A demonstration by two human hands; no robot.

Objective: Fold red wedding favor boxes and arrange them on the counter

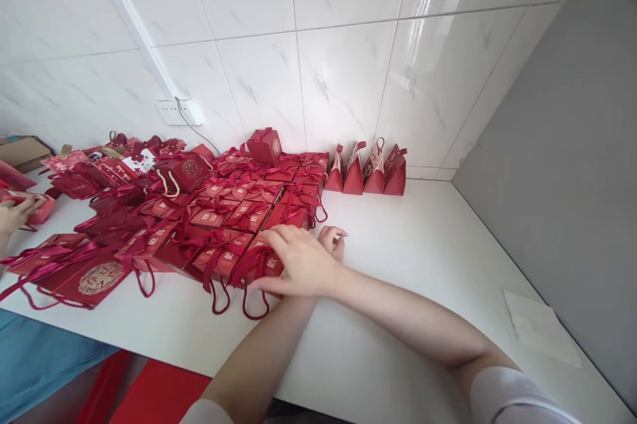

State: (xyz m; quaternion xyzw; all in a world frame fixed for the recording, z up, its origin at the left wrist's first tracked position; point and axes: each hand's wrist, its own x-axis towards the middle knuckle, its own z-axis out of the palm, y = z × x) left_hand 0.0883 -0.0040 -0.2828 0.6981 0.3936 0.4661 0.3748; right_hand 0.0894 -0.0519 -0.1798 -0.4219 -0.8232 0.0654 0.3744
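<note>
My forearms cross, with the right one on top. My right hand (301, 261) lies against the right end of a red gift box (269, 263) in the front row, its thumb and fingers spread apart along the box. Just past it, my left hand (332, 241) is at the white table, partly hidden by the right, its visible fingers loosely bent and apart with nothing seen in them. Beside both hands, red gift boxes (243, 215) with ribbons and cord handles stand in tight rows. One more gift box (265, 145) sits on top at the back.
Several triangular red boxes (365, 172) stand along the tiled wall. Looser gift boxes (99, 172) crowd the left, where a co-worker's hand (17, 215) touches one. A socket (180, 112) with a cable is on the wall. A grey panel (562, 145) bounds the white table (423, 258) at right.
</note>
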